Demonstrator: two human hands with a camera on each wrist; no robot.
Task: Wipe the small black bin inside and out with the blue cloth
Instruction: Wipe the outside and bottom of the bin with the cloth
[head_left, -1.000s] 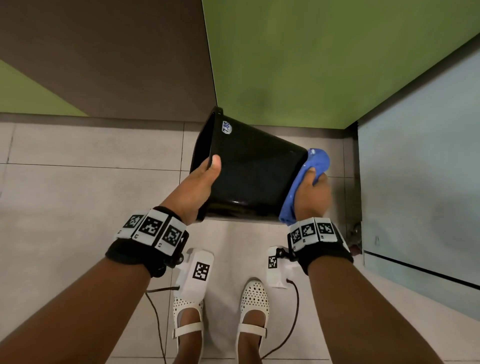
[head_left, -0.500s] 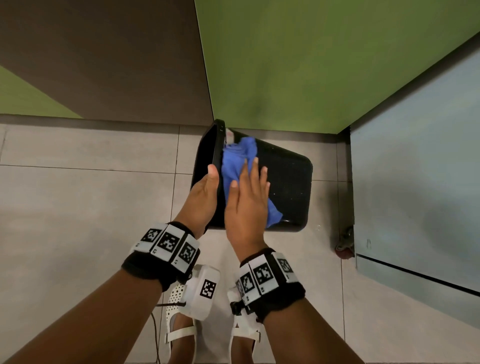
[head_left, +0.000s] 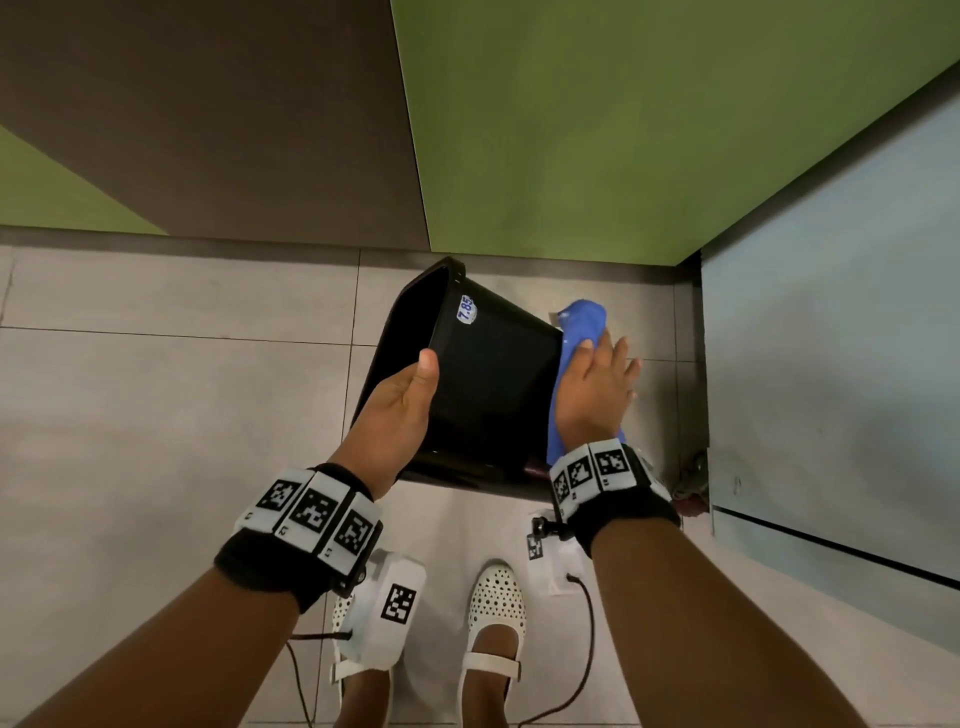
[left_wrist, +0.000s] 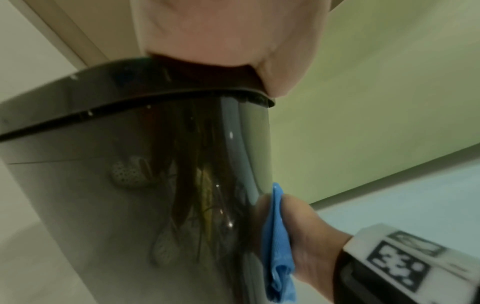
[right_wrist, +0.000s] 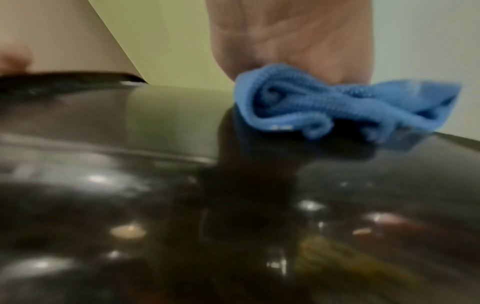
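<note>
Head view gives me the small black bin (head_left: 493, 384) held off the tiled floor (head_left: 156, 415), tipped on its side with its mouth facing left. My left hand (head_left: 397, 410) grips its rim, thumb on the outer wall. My right hand (head_left: 597, 395), fingers spread flat, presses the blue cloth (head_left: 576, 332) against the bin's bottom, on the right.

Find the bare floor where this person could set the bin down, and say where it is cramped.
Free: the grey tiled floor left of the black bin, bordered by the wall base. Cramped: the corner by the pale blue panel, where the right hand presses the blue cloth.
</note>
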